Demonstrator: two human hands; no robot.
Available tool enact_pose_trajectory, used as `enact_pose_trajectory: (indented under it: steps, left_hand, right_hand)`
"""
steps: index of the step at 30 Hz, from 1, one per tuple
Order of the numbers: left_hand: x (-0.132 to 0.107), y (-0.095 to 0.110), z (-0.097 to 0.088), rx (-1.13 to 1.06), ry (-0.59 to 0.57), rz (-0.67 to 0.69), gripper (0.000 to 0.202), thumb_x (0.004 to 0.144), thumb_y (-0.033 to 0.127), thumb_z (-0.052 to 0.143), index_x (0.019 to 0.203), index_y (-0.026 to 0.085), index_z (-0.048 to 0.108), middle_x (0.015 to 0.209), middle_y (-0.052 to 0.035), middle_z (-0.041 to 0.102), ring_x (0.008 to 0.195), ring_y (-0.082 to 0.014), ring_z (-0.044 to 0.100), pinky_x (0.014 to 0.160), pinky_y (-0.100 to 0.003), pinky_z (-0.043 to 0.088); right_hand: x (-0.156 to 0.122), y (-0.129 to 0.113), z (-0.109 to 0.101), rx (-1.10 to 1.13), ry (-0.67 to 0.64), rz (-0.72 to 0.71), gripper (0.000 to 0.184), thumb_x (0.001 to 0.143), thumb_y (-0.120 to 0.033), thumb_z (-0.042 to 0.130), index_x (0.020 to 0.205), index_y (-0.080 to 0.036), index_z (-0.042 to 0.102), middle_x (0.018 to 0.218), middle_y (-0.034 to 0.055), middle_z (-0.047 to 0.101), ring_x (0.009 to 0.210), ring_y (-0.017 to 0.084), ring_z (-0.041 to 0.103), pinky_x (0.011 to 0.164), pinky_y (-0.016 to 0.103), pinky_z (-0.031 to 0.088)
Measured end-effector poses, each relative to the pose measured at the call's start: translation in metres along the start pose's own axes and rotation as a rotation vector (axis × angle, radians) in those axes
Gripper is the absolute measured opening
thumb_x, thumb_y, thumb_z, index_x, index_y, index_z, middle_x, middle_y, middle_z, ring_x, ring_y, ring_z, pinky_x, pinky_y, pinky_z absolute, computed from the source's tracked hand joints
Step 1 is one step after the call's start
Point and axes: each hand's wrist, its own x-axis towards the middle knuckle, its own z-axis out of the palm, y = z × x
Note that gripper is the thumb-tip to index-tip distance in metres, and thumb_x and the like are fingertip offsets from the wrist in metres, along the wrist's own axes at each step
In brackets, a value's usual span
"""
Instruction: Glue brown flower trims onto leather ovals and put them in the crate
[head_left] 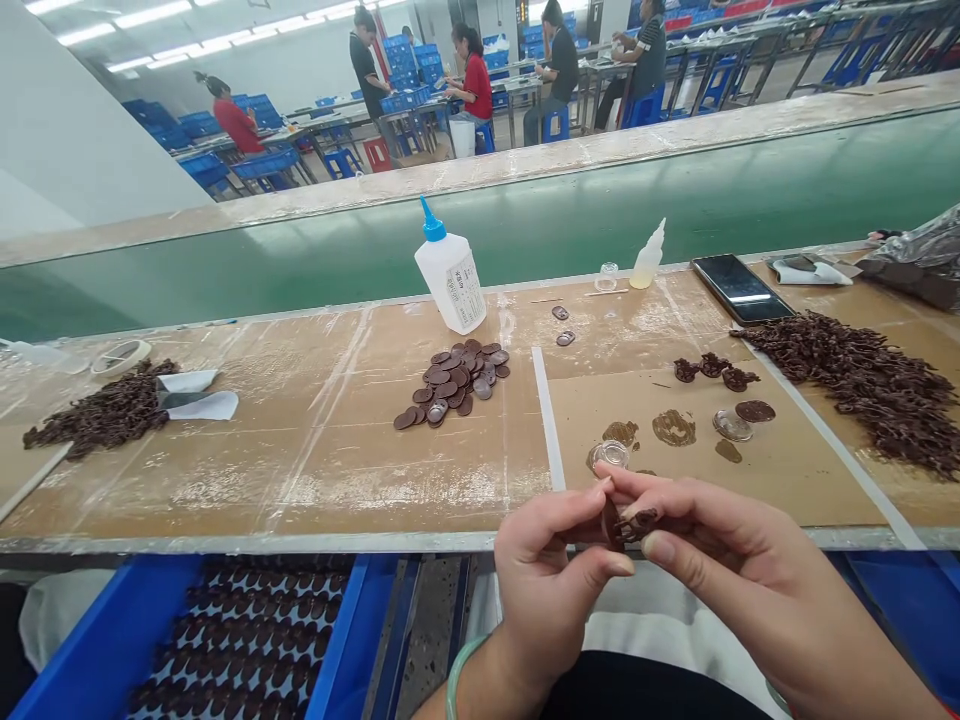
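Near the table's front edge, my left hand [541, 565] is closed, pinching a dark brown oval disc [612, 524] on edge. My right hand [724, 545] has its fingers closed on a small dark brown moulded figure [637, 524], which meets the disc's face. Just beyond my fingertips sits a small clear round dish [611, 455] on a brown board [802, 480] with wet patches. Several similar figures [712, 367] stand farther back on that board. Beside them lie a loose brown disc [755, 411] and a clear round lid-like piece [732, 426].
A pile of brown discs [457, 378] lies left of the board, below a white glue-type bottle [452, 275]. Heaped brown figures [862, 385] and a phone [741, 288] are at right. A small dropper bottle [648, 258] stands behind. Below left is a blue crate [375, 620] of finished-looking rows.
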Motion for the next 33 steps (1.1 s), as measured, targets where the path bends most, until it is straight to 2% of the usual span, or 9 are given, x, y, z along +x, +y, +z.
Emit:
enact_pose_trajectory:
  steps: [4, 12, 22, 27, 33]
  left_hand:
    - [0.002, 0.003, 0.0, 0.042, 0.007, 0.01, 0.036, 0.071, 0.033, 0.093, 0.106, 0.034, 0.082, 0.094, -0.0039, 0.082, 0.079, -0.0202, 0.077, 0.072, -0.025, 0.064]
    - [0.006, 0.005, 0.002, 0.059, -0.008, 0.081, 0.039, 0.069, 0.033, 0.094, 0.106, 0.034, 0.082, 0.095, -0.0009, 0.083, 0.08, -0.0147, 0.077, 0.076, -0.017, 0.062]
    - [0.009, 0.003, 0.002, 0.121, -0.019, 0.201, 0.038, 0.072, 0.035, 0.093, 0.108, 0.032, 0.081, 0.095, 0.0014, 0.083, 0.077, -0.0101, 0.076, 0.078, -0.014, 0.06]
    - [0.008, 0.002, 0.002, 0.133, -0.016, 0.195, 0.037, 0.073, 0.037, 0.091, 0.108, 0.031, 0.081, 0.099, 0.0005, 0.082, 0.08, -0.0114, 0.077, 0.079, -0.015, 0.061]
    - [0.007, 0.003, 0.003, 0.19, -0.022, 0.228, 0.036, 0.074, 0.038, 0.09, 0.108, 0.029, 0.081, 0.097, -0.0001, 0.082, 0.081, -0.0131, 0.078, 0.081, -0.017, 0.062]
  right_hand:
    - [0.001, 0.0, 0.0, -0.037, 0.004, -0.018, 0.016, 0.096, -0.037, 0.069, 0.106, -0.035, 0.081, 0.135, 0.0016, 0.072, 0.134, 0.025, 0.06, 0.108, 0.034, 0.054]
    - [0.002, -0.001, -0.003, -0.137, 0.006, -0.081, 0.018, 0.096, -0.037, 0.069, 0.108, -0.032, 0.081, 0.132, 0.0044, 0.074, 0.13, 0.026, 0.064, 0.106, 0.035, 0.055]
    - [0.004, -0.008, 0.0, -0.189, 0.029, -0.162, 0.013, 0.094, -0.029, 0.069, 0.098, -0.034, 0.08, 0.126, -0.0007, 0.077, 0.122, 0.021, 0.07, 0.103, 0.03, 0.057]
    - [0.005, -0.011, 0.0, -0.212, 0.025, -0.178, 0.012, 0.095, -0.027, 0.066, 0.093, -0.03, 0.078, 0.135, 0.0024, 0.072, 0.125, 0.021, 0.068, 0.103, 0.029, 0.056]
    - [0.001, -0.007, -0.002, -0.195, 0.02, -0.148, 0.012, 0.096, -0.031, 0.066, 0.093, -0.029, 0.077, 0.139, 0.0043, 0.07, 0.128, 0.022, 0.066, 0.102, 0.029, 0.057]
